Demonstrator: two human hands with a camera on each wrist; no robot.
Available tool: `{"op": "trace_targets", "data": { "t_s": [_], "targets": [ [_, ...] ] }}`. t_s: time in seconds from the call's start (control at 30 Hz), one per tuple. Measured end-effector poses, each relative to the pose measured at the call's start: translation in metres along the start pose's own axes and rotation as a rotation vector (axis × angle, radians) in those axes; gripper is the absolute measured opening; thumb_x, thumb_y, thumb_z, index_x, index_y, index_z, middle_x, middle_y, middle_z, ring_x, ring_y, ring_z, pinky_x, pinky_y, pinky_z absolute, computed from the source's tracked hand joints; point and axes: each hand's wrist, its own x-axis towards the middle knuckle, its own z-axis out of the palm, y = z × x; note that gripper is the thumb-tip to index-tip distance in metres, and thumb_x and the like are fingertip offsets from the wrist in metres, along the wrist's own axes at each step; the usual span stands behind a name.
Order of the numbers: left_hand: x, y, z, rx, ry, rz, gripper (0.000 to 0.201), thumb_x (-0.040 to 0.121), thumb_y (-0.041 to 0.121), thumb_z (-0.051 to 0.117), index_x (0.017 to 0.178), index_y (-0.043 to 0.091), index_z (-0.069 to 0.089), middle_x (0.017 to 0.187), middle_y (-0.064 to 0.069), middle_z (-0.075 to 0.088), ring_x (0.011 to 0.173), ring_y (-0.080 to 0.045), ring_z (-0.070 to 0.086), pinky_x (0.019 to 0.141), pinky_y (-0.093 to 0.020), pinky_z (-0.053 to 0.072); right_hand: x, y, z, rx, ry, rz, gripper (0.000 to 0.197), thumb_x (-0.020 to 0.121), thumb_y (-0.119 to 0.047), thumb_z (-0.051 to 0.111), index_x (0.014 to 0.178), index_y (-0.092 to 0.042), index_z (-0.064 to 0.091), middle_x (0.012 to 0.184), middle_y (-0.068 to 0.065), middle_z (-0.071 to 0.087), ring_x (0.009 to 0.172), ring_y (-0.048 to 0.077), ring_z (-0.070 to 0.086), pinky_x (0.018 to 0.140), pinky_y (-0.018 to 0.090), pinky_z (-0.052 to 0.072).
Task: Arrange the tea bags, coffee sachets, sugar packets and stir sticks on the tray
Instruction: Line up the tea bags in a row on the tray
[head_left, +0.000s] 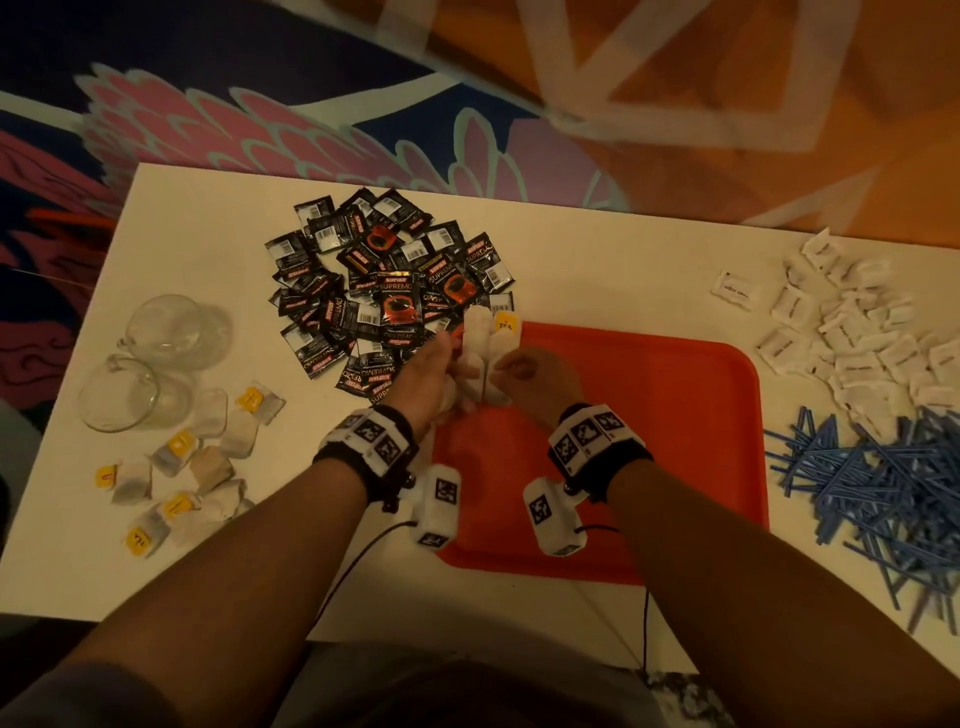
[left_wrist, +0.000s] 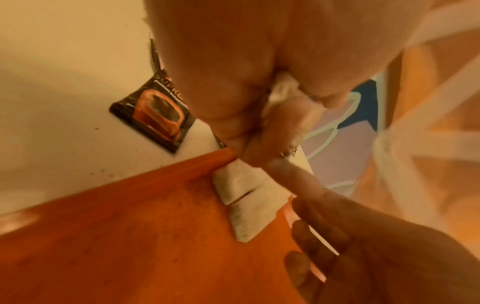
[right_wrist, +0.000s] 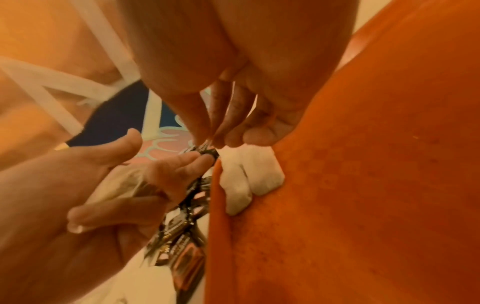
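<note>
Our left hand (head_left: 423, 374) grips a bunch of tea bags (right_wrist: 122, 185); our right hand (head_left: 535, 382) presses curled fingertips on tea bags (head_left: 485, 345) at the orange tray's (head_left: 649, 415) far-left corner, on the white tabletop (head_left: 208, 260) over patterned carpet (head_left: 260, 119)

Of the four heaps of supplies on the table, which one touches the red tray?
The black coffee sachets: their heap meets the tray at its far-left corner.

Bare tray (head_left: 649, 441) floor right of both hands, coffee sachets (head_left: 384, 291) crowding its left corner (possibly overlapping the rim)
</note>
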Motion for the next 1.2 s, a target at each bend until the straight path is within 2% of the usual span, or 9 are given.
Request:
{"op": "trace_targets", "data": {
  "t_s": [0.13, 0.27, 0.37, 0.47, 0.57, 0.7, 0.87, 1.07, 1.2],
  "targets": [
    [-0.014, 0.016, 0.001, -0.177, -0.127, -0.068, 0.062, 0.1, 0.061, 0.019, 0.133, 0.019, 0.051, 0.059, -0.007, 0.066, 0.039, -0.016, 0.055, 0.03, -0.017, 0.028, -0.015, -0.022, -0.005, 0.06, -0.138, -0.153, 0.008, 0.088, -0.031, 0.07, 0.09, -0.023, 0.069, 0.087, -0.007, 0.068, 0.074, -0.004, 0.059, 0.064, 0.017, 0.044],
    [-0.017, 0.023, -0.002, -0.227, -0.178, -0.102, 0.064, 0.091, 0.069, 0.029, 0.125, 0.022, 0.056, 0.109, -0.019, 0.061, 0.044, -0.016, 0.046, 0.029, -0.016, 0.031, -0.026, -0.038, -0.013, 0.121, -0.297, -0.164, 0.01, 0.088, -0.023, 0.071, 0.093, -0.014, 0.071, 0.081, -0.001, 0.067, 0.061, -0.001, 0.059, 0.052, 0.009, 0.046],
    [-0.022, 0.028, -0.006, -0.223, -0.201, -0.107, 0.073, 0.084, 0.072, 0.033, 0.13, 0.019, 0.054, 0.105, -0.016, 0.063, 0.039, -0.012, 0.042, 0.029, -0.016, 0.03, -0.033, -0.042, -0.016, 0.161, -0.362, -0.188, 0.003, 0.088, -0.009, 0.07, 0.086, -0.009, 0.067, 0.076, -0.001, 0.063, 0.057, -0.001, 0.057, 0.051, 0.01, 0.046],
    [-0.032, 0.033, -0.008, -0.203, -0.222, -0.106, 0.071, 0.092, 0.068, 0.028, 0.136, 0.016, 0.05, 0.071, -0.001, 0.065, 0.034, -0.01, 0.041, 0.029, -0.016, 0.026, -0.038, -0.041, -0.015, 0.224, -0.352, -0.198, 0.014, 0.088, -0.006, 0.069, 0.079, -0.015, 0.064, 0.075, 0.003, 0.064, 0.057, 0.007, 0.058, 0.054, 0.02, 0.048],
    [-0.041, 0.036, -0.008, -0.176, -0.247, -0.098, 0.069, 0.091, 0.069, 0.029, 0.13, 0.017, 0.051, 0.061, -0.003, 0.063, 0.036, -0.014, 0.052, 0.028, -0.016, 0.025, -0.045, -0.044, -0.013, 0.295, -0.314, -0.151, 0.009, 0.088, -0.012, 0.071, 0.083, -0.012, 0.063, 0.074, 0.004, 0.065, 0.059, 0.012, 0.058, 0.056, 0.024, 0.048],
    [-0.042, 0.033, -0.009, -0.17, -0.282, -0.104, 0.079, 0.076, 0.075, 0.038, 0.126, 0.016, 0.053, 0.078, -0.014, 0.064, 0.053, -0.023, 0.057, 0.03, -0.017, 0.03, -0.053, -0.045, -0.011, 0.363, -0.34, -0.125, 0.015, 0.084, -0.006, 0.073, 0.097, -0.005, 0.064, 0.086, 0.012, 0.067, 0.064, 0.016, 0.06, 0.053, 0.023, 0.05],
    [-0.043, 0.027, -0.013, -0.212, -0.207, -0.079, 0.084, 0.076, 0.078, 0.034, 0.119, 0.01, 0.059, 0.099, -0.016, 0.07, 0.073, -0.027, 0.071, 0.049, -0.029, 0.054, -0.05, -0.033, -0.013, 0.499, -0.139, -0.046, 0.004, 0.087, -0.007, 0.069, 0.089, -0.01, 0.067, 0.093, 0.014, 0.071, 0.075, 0.018, 0.065, 0.066, 0.03, 0.052],
    [-0.048, 0.025, -0.019, -0.055, -0.096, 0.16, 0.015, 0.096, 0.02, 0.063, 0.105, 0.01, 0.068, 0.09, -0.006, 0.07, 0.082, -0.022, 0.067, 0.069, -0.03, 0.057, -0.053, -0.027, -0.018, 0.697, -0.064, 0.048, 0.007, 0.091, -0.005, 0.064, 0.097, -0.004, 0.061, 0.086, 0.012, 0.068, 0.071, 0.018, 0.065, 0.058, 0.026, 0.054],
    [-0.047, 0.03, -0.016, 0.147, 0.073, 0.348, 0.007, 0.089, 0.014, 0.073, 0.091, 0.02, 0.073, 0.089, -0.004, 0.072, 0.089, -0.026, 0.07, 0.086, -0.04, 0.059, -0.056, -0.021, -0.018, 0.746, -0.081, 0.054, 0.019, 0.092, -0.006, 0.063, 0.108, 0.002, 0.059, 0.092, 0.016, 0.072, 0.074, 0.019, 0.068, 0.065, 0.029, 0.056]
  ]
}}
